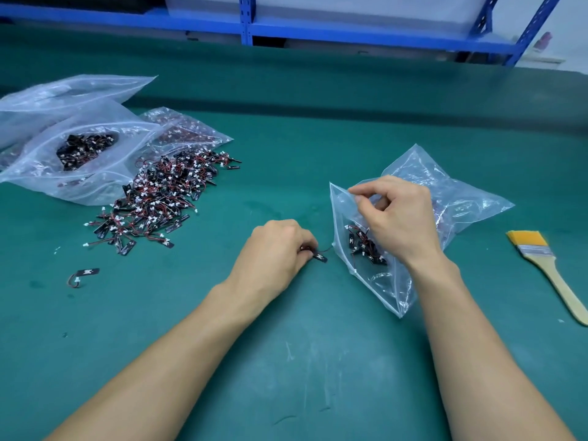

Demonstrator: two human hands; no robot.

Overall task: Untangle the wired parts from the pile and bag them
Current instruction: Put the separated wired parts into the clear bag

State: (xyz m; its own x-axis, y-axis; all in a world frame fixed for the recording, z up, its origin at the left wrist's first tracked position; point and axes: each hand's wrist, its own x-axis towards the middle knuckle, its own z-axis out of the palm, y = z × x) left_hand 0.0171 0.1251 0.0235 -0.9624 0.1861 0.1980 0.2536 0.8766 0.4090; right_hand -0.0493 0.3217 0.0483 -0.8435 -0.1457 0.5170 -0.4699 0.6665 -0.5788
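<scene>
A tangled pile of small black parts with red wires and white plugs [159, 198] lies on the green mat at the left. My left hand [276, 246] pinches one wired part [319, 256] just left of a clear zip bag [445, 192]. My right hand [394, 218] pinches the upper edge of that bag's mouth and holds it up. Several parts [366, 246] lie inside the bag near its opening.
Clear bags [79, 144] holding more parts lie at the far left. A single loose part [84, 275] sits near the left front. A yellow-bristled brush with a wooden handle [547, 268] lies at the right. A blue shelf frame [246, 20] stands behind the table.
</scene>
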